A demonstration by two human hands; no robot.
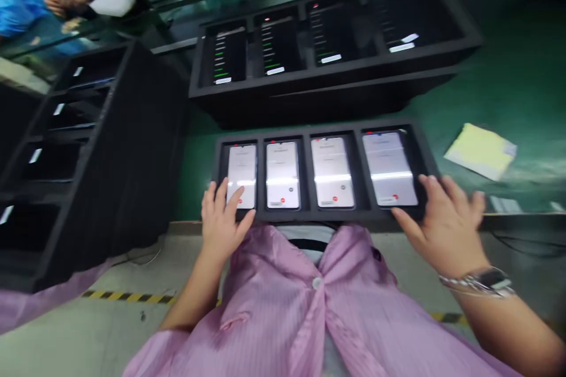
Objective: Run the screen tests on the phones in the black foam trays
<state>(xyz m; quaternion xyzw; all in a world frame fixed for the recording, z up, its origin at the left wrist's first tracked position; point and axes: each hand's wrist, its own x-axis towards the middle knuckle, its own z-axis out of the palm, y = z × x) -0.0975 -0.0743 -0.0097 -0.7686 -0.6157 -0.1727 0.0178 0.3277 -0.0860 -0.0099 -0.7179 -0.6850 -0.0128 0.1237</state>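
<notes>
Green workbench (522, 88): left grip (223, 227) open on phone (242, 174), right grip (444, 227) open on tray (427, 159).

Electronics factory, foam trays of phones (354, 215), green workbench (522, 82)

Green-matted tabletop (522, 82): near black foam tray (322, 217) holding four smartphones (283, 175), second tray (336, 79) beyond, yellow paper pad (481, 152) at right.
</notes>
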